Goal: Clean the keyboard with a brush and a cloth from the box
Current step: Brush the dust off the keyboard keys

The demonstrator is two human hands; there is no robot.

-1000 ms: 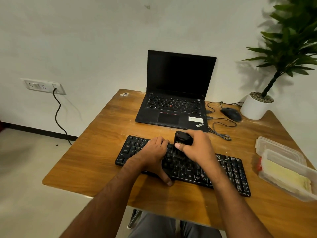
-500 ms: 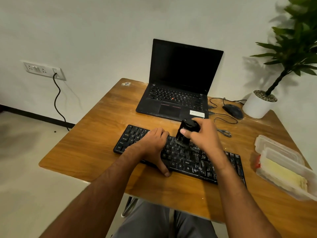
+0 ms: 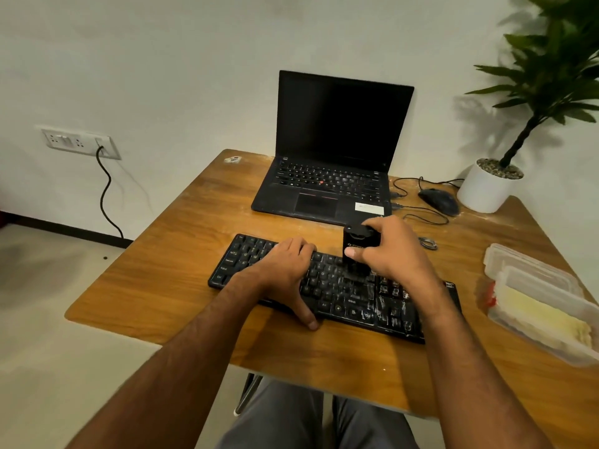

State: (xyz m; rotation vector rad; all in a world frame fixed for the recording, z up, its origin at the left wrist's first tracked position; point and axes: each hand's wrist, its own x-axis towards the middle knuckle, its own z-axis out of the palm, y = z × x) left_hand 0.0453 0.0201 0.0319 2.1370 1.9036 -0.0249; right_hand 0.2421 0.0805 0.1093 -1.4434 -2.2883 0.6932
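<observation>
Right hand (image 3: 393, 254) grips the brush (image 3: 356, 252) upright, thumb on its near face, bristle end down on the keyboard (image 3: 340, 290) approx. mid-board. Keyboard's long axis runs left-right across the surface (image 3: 168, 273); the white-smeared keys lie right of and nearer than the brush, so I'd guess the next strokes go that way. Left hand (image 3: 288, 270) lies flat left of the brush, fingers (image 3: 301, 249) relaxed, pinning the board. Box (image 3: 544, 306) w/ cloth (image 3: 538, 314) sits well right of the right hand.

Dim, warm light falls around my hands. Beyond my right hand (image 3: 392, 254) the plant (image 3: 557, 69) throws a soft shadow on the wall (image 3: 162, 59). Glare streaks the keys under it. Edges bow, and my forearms blur.
</observation>
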